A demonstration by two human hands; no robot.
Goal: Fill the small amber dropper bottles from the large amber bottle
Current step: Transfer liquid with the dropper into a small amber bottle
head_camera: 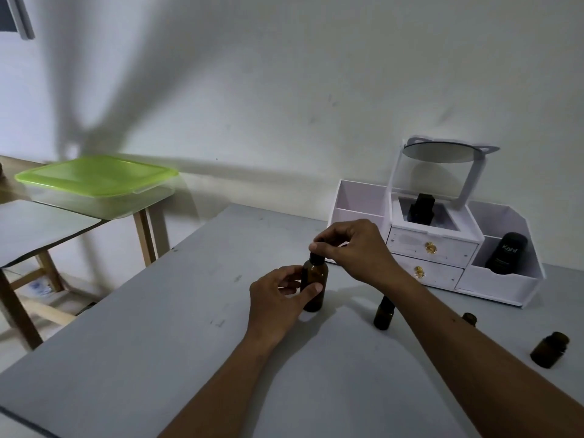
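While upright inside table (151, 330) edges, large amber bottle (314, 275) under left hand (274, 306) grip, cap (316, 258) under right hand (355, 248) pinch.

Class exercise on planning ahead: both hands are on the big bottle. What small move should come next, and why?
Probably twist the cap off with the right hand: it pinches the cap while the left hand grips the big bottle, upright on the table. With the cap on, nothing can pour into the small bottles.
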